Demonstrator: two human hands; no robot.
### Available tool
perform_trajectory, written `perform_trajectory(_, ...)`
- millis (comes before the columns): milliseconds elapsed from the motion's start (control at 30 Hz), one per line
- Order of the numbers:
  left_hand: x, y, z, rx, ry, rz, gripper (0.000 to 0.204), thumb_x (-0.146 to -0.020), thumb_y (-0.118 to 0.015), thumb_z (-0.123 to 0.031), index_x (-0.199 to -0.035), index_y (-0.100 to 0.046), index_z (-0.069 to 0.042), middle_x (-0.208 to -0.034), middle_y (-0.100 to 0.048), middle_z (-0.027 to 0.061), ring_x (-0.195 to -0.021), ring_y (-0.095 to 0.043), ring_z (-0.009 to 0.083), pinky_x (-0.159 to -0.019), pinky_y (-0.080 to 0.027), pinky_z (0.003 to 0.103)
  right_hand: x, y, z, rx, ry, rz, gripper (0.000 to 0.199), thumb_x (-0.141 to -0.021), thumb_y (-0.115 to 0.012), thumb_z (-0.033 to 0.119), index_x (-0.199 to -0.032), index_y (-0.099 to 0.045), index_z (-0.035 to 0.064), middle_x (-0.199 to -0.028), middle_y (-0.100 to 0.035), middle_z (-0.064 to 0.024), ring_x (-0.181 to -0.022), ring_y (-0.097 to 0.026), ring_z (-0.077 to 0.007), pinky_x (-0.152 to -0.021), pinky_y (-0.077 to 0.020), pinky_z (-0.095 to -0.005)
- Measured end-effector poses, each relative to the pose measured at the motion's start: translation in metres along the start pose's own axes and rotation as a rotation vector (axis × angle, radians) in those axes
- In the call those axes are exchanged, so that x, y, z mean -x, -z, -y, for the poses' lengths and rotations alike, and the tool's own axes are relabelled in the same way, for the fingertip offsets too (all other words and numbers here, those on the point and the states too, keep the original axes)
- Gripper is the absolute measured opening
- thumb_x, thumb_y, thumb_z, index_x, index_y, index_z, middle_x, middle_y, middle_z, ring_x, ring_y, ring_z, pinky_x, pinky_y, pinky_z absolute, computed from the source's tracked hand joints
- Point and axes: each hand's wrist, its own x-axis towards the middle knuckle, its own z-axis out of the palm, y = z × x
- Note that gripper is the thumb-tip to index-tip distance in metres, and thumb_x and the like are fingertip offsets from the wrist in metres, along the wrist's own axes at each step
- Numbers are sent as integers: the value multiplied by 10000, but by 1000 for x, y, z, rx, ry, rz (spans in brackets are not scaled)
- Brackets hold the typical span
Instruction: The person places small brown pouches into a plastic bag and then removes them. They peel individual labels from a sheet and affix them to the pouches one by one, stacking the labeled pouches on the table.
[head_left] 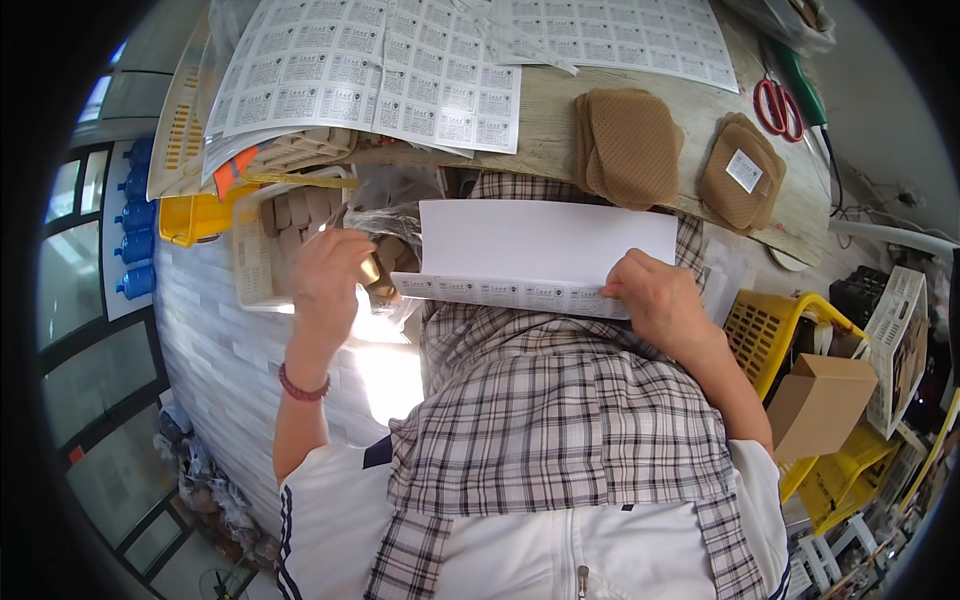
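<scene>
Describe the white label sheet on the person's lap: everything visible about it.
The white label sheet is thin paper, lying across the lap on a plaid cloth, just below the wooden table edge. Most of what shows is blank white; a strip along its near edge carries one row of small printed labels. The right hand presses on its lower right corner, fingers at the label strip. The left hand is off it, at a clear plastic bag.

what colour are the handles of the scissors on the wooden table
Red: the metal scissors' looped handles show best in the head view, top right.
</scene>
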Motion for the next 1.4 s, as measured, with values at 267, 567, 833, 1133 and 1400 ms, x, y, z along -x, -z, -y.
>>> perform_trajectory(267, -49, -68, -111, 481, -15, 47, 76, -836, -683, -65, -869, -647, -7, -795, -621, 122, -726, -595, 295, -656, -472, 357, -16, 14, 19, 11, 6, -73, 200, -822, -744, 171, -773, -585, 60, -775, -607, -61, -654, -623, -267, -564, -501, -375)
perform_trajectory(567, -61, -66, -91, 564, 247, 210, 87, -889, -645, -71, -856, -647, 10, -746, -593, 114, -688, -572, 229, -647, -464, 322, 7, 19, -9, -570, -421, -97, 139, -842, -710, -4, -978, -689, -2, -859, -683, -85, -827, -654, -163, -769, -516, -276)
perform_trajectory(833, -95, -87, -127, 667, 120, 25, 62, -847, -703, -59, -865, -675, -7, -758, -609, 85, -686, -581, 227, -622, -452, 333, 4, 3, -19, -679, -439, -331, 137, -851, -721, -4, -986, -703, 12, -869, -666, -48, -808, -641, -113, -716, -512, -253)
perform_trajectory(1133, -106, -92, -121, 764, 216, 93, 59, -854, -696, -53, -871, -674, -1, -765, -599, 76, -686, -577, 185, -631, -450, 299, -5, 13, -24, -242, -171, -442, 148, -807, -720, -25, -941, -707, 36, -892, -659, -82, -798, -662, -226, -693, -531, -304)
perform_trajectory(1400, -119, -97, -116, 875, 333, 247, 99, -861, -703, -85, -884, -706, 11, -779, -621, 56, -690, -572, 126, -632, -451, 274, -8, 6, -28, 24, 13, -591, 148, -756, -724, -45, -861, -698, 56, -961, -652, -100, -818, -646, -253, -692, -535, -342)
